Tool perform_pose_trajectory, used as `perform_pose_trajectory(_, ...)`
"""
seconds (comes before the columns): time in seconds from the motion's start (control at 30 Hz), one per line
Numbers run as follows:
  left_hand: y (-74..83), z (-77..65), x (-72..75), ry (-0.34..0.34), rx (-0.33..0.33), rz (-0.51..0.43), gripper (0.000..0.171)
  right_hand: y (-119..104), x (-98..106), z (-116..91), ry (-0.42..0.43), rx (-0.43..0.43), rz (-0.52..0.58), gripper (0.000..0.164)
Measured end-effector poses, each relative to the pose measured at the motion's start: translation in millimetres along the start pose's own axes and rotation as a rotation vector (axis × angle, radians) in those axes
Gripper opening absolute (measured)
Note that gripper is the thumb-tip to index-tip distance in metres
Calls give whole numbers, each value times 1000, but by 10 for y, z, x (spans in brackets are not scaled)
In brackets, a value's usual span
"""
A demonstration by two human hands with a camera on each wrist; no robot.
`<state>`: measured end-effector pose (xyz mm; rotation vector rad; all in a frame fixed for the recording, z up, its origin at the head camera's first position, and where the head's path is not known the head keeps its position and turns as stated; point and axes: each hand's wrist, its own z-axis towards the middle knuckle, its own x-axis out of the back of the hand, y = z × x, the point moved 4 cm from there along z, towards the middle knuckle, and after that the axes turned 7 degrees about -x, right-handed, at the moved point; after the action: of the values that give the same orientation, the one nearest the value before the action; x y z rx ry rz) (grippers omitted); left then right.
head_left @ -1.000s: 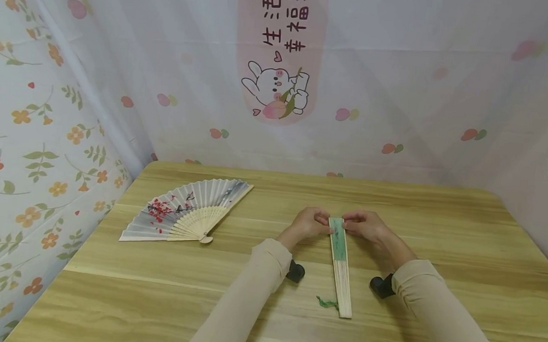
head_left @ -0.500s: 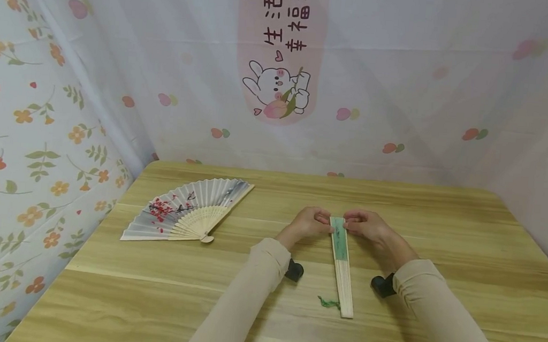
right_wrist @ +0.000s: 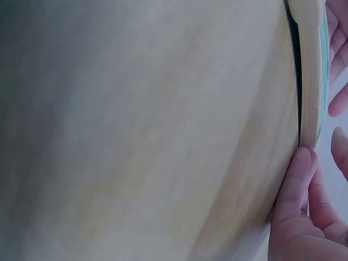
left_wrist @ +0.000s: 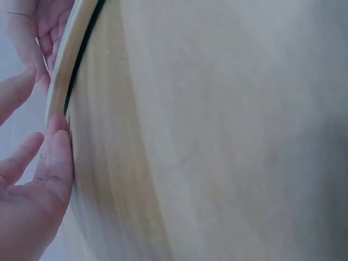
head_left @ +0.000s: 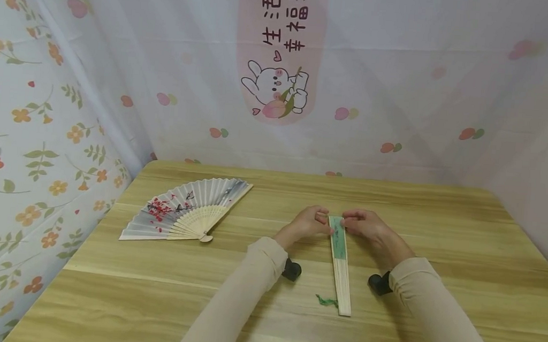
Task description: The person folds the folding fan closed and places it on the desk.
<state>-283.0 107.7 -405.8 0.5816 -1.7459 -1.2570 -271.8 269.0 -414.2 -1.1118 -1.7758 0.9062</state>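
A closed folding fan (head_left: 340, 251) with pale ribs and green cloth lies lengthwise on the table, its cloth end away from me. A small green tassel (head_left: 326, 301) trails from its near end. My left hand (head_left: 306, 224) holds the left edge of the cloth end with thumb and fingertips. On the opposite edge, my right hand (head_left: 368, 229) does the same, its thumb along the side. In the left wrist view, fingertips (left_wrist: 61, 149) meet at the fan's edge (left_wrist: 65, 70). The right wrist view shows a thumb and finger coming together at the outer rib (right_wrist: 310, 81).
A second folding fan (head_left: 184, 212), spread open with red blossoms on grey, lies on the left of the wooden table (head_left: 148, 295). Black wrist cameras (head_left: 292, 270) sit at both cuffs. Patterned curtains (head_left: 134, 47) hang behind and at the left.
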Motion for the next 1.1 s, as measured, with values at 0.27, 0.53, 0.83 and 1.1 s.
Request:
perform_pose_trajectory(0.27,-1,-134,96,-79,-4,10,59,-22,-17,-29,-6,9,-30,50)
perform_pose_trajectory(0.53,-46,-292,271,-153,-29,30,61,-109,-125,-164,45,47,-188,52)
perform_pose_trajectory(0.83,74,-568,515,-60,-199,186,63,-240,-249,-416,89,110,-199,55)
perform_pose_trajectory(1.1,223,-933,929,201,-280,193,57,-371,-257,-581,99,149,-130,56)
